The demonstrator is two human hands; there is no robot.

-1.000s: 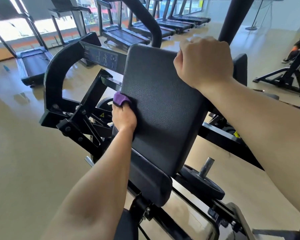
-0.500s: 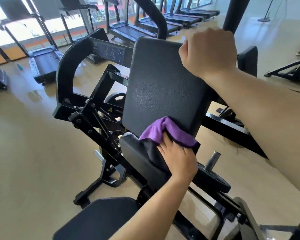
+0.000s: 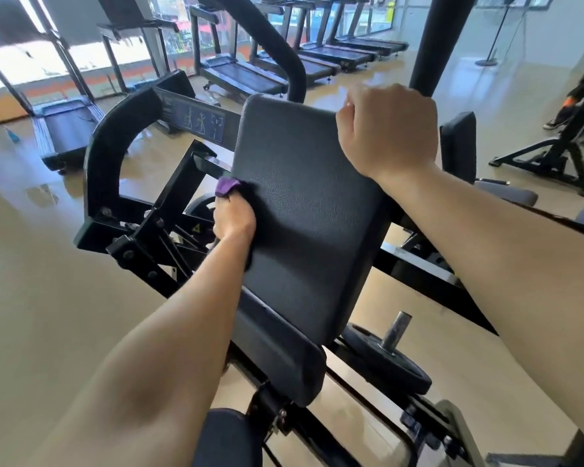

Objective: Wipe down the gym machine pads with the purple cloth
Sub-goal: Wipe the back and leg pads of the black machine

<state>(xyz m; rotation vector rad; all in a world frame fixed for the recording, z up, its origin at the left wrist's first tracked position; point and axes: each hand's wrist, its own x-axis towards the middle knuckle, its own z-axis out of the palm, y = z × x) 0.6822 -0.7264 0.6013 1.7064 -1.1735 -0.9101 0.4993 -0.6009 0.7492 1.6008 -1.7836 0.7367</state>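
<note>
A tall black back pad (image 3: 311, 210) of the gym machine stands tilted in the middle of the view, with a smaller black pad (image 3: 277, 358) below it. My left hand (image 3: 233, 217) presses the purple cloth (image 3: 226, 186) against the back pad's left edge; only a small fold of cloth shows above my fingers. My right hand (image 3: 388, 129) is closed over the pad's top right corner.
The machine's black steel frame (image 3: 115, 170) curves up on the left. A weight plate on a metal peg (image 3: 395, 332) sits low on the right. Several treadmills (image 3: 243, 75) line the windows behind. Another machine (image 3: 553, 156) and a person's leg are at the far right.
My left hand with the cloth went from the pad's left edge down to its bottom edge, then back up to the left edge. My right hand stayed on the top corner.
</note>
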